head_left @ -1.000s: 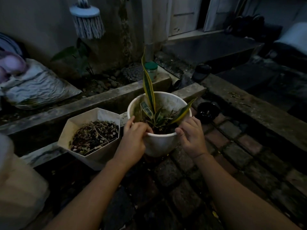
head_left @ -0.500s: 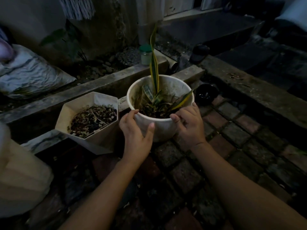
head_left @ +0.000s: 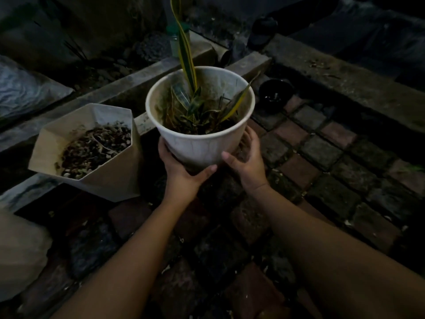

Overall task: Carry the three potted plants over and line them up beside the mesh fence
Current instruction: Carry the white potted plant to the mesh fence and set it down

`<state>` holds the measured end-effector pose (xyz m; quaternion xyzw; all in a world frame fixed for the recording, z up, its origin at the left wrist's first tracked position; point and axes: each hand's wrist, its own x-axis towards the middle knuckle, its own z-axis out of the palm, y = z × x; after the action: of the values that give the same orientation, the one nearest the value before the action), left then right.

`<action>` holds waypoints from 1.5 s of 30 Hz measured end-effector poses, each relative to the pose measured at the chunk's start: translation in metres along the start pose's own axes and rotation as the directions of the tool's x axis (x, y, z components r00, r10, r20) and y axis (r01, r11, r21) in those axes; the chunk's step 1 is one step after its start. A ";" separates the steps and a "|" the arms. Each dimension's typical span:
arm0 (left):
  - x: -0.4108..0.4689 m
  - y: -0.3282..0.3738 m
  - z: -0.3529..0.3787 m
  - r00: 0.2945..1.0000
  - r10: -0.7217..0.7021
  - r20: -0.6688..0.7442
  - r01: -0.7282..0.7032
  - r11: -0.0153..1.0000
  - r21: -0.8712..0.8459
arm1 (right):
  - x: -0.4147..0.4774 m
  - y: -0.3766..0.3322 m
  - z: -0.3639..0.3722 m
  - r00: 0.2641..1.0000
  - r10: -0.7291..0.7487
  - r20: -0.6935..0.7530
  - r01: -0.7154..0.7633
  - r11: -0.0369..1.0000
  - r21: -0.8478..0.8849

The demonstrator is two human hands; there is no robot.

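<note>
- Dim brick paving, worn and uneven, runs up to a rough concrete curb in low light.
- Both hands clasp a round white pot low on its smooth wall. The left hand wraps the near-left side, thumb laid across the front of the base. The right hand cups the right side, thumb forward and fingers curled behind.
- That grip hides the pot's base, so whether it touches the bricks cannot be told. It is in front of the curb, just right of a hexagonal pot.
- Its plant sends up one long green leaf with yellow edges, cut off at the top of the frame. Shorter leaves splay at the soil.
- Pale and faceted, the hexagonal pot holds dry, crumbly litter.
- Beyond the right hand sits a small black pot, its contents too dark to read.
- Behind the tall leaf, a green-lidded jar is partly hidden.
- At the left edge, a crinkled sack is cropped.
</note>
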<state>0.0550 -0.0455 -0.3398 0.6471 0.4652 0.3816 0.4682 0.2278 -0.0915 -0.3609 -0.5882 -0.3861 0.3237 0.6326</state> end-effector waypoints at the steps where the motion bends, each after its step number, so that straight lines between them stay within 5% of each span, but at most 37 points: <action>1: 0.003 -0.001 0.000 1.000 -0.004 -0.009 0.004 1.000 0.000 | 0.004 0.004 -0.002 1.000 0.015 0.015 -0.015 1.000 -0.002; 13: 0.031 -0.010 -0.004 0.997 -0.078 0.013 0.079 0.993 -0.085 | 0.037 0.015 -0.003 0.970 0.109 0.219 -0.117 0.993 0.024; 19: 0.037 -0.012 -0.012 0.997 -0.076 0.022 0.079 0.978 -0.193 | 0.029 0.010 0.013 0.990 0.014 0.140 -0.025 0.997 0.074; 32: 0.028 0.009 -0.026 0.999 0.037 0.003 -0.034 0.946 -0.322 | 0.026 -0.010 0.023 0.998 0.060 -0.002 -0.059 0.990 0.127; 39: 0.056 0.074 -0.053 0.977 0.213 -0.011 -0.204 0.919 -0.338 | 0.048 -0.088 0.045 0.991 -0.106 -0.086 0.127 0.951 0.284; 45: 0.039 0.198 -0.103 0.986 0.151 -0.071 -0.167 0.922 -0.350 | 0.062 -0.235 0.056 0.988 -0.113 0.104 0.061 0.912 0.406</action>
<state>0.0183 -0.0074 -0.1193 0.5792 0.3446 0.5097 0.5347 0.1990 -0.0330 -0.1198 -0.4064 -0.3763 0.4038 0.7281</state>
